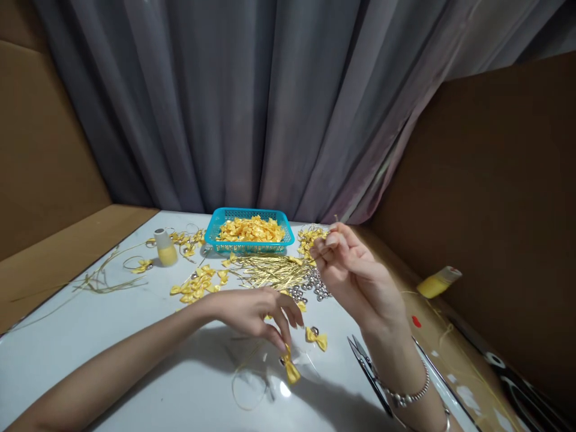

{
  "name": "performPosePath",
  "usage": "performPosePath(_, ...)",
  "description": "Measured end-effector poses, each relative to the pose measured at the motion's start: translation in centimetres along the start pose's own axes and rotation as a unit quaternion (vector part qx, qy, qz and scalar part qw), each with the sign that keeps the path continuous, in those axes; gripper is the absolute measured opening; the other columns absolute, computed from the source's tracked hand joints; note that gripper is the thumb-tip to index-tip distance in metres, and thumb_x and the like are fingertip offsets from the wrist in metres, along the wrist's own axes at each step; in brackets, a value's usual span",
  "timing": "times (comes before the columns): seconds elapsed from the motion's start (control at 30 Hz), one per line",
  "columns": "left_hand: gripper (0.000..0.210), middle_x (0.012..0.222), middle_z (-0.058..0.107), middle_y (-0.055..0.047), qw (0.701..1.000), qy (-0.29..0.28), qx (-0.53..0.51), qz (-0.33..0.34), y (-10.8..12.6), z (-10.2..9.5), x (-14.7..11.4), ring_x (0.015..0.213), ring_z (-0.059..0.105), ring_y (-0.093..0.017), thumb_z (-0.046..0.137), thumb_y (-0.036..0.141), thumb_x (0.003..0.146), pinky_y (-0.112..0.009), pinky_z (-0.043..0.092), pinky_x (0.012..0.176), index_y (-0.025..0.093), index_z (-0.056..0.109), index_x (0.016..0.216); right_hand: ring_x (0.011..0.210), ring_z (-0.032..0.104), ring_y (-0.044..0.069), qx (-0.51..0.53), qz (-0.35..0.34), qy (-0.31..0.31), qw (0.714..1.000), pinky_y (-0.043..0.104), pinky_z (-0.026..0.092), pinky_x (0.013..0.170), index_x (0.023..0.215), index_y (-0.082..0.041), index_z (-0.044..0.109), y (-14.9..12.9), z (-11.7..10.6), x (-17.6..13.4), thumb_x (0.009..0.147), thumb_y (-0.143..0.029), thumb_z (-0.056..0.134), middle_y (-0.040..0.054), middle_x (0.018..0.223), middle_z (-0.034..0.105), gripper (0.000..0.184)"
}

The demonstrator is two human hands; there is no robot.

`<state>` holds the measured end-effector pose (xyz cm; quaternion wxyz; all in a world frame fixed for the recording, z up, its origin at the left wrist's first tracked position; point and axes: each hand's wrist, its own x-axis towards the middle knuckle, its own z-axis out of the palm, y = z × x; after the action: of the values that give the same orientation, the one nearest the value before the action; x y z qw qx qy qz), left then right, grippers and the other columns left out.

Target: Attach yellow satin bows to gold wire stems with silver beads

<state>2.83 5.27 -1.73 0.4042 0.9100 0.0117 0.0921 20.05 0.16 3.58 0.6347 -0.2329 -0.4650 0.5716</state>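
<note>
My left hand [263, 315] reaches in from the left, low over the white table. Its thumb and index finger pinch one end of a yellow ribbon bow [292, 373], which hangs down with a small silver bell [282, 360] beside it. Raised at the right, my right hand [355, 264] has thumb and fingertips pressed together. A tiny thin tip pokes above them, too small to name. Between the hands lies another yellow bow [317, 339] with a silver bell. A loop of thin gold cord [246, 408] rests below my left hand.
Behind the hands stand a blue basket [211, 231] of yellow bows, a bundle of gold cords [274, 271] and loose silver bells [317, 285]. Thread snips [366, 366] lie near my right wrist. Yellow thread spools [167, 252] stand left and lie right. Cardboard and a grey curtain enclose the table.
</note>
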Motion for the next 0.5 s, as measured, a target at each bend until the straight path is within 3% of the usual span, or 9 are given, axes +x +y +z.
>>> performPosePath(0.07, 0.010, 0.125, 0.059, -0.008, 0.999, 0.034, -0.010, 0.009, 0.0, 0.8, 0.3, 0.110, 0.058, -0.021, 0.067, 0.018, 0.079, -0.033, 0.046, 0.095, 0.022, 0.075, 0.084, 0.077, 0.059, 0.012, 0.031, -0.023, 0.030, 0.999, 0.029, 0.046, 0.086, 0.082, -0.028, 0.066, 0.0, 0.1, 0.0, 0.068, -0.022, 0.073, -0.0038, 0.080, 0.063, 0.016)
performPosePath(0.17, 0.012, 0.143, 0.041, -0.005, 0.980, 0.192, -0.057, 0.014, 0.6, 1.3, 0.4, 0.128, 0.042, -0.024, 0.067, 0.018, 0.078, -0.038, 0.037, 0.106, 0.022, 0.074, 0.088, 0.073, 0.057, 0.009, 0.055, -0.035, 0.026, 0.998, 0.023, 0.048, 0.080, 0.080, -0.027, 0.067, 0.2, 0.3, 0.0, 0.068, -0.021, 0.074, -0.0055, 0.077, 0.063, 0.015)
performPosePath(0.23, 0.012, 0.145, 0.038, -0.003, 0.955, 0.282, -0.087, 0.014, 1.3, 1.5, 0.3, 0.132, 0.036, -0.024, 0.067, 0.018, 0.079, -0.041, 0.032, 0.109, 0.022, 0.074, 0.088, 0.073, 0.057, 0.009, 0.051, -0.041, 0.019, 0.998, 0.021, 0.048, 0.078, 0.081, -0.027, 0.068, 0.4, 0.4, 0.0, 0.069, -0.022, 0.074, -0.0057, 0.076, 0.064, 0.014)
performPosePath(0.5, 0.012, 0.134, 0.051, -0.003, 0.888, 0.453, -0.078, -0.003, 3.9, 1.9, 0.0, 0.114, 0.057, -0.024, 0.063, 0.016, 0.082, -0.039, 0.048, 0.098, 0.021, 0.073, 0.085, 0.084, 0.057, 0.017, -0.050, -0.061, 0.066, 0.995, 0.034, 0.042, 0.093, 0.084, -0.029, 0.062, 0.6, 0.3, -0.2, 0.075, -0.024, 0.064, 0.0004, 0.082, 0.062, 0.011)
